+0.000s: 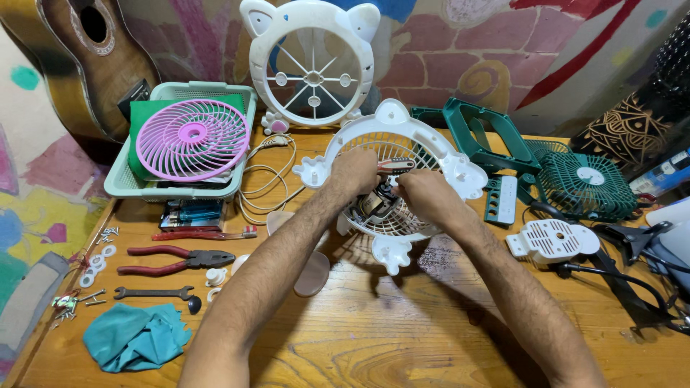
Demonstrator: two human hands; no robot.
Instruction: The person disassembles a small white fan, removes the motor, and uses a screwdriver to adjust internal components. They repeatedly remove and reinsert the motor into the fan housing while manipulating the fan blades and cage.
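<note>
A single head-worn camera looks steeply down from close above a wooden workbench, facing a painted wall, with both forearms reaching in from the bottom edge.

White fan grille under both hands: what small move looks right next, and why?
Probably keep the left hand bracing the white fan grille while the right hand works at the small motor at its centre. Both hands already meet there, and a red-handled tool lies across the grille between them.
</note>
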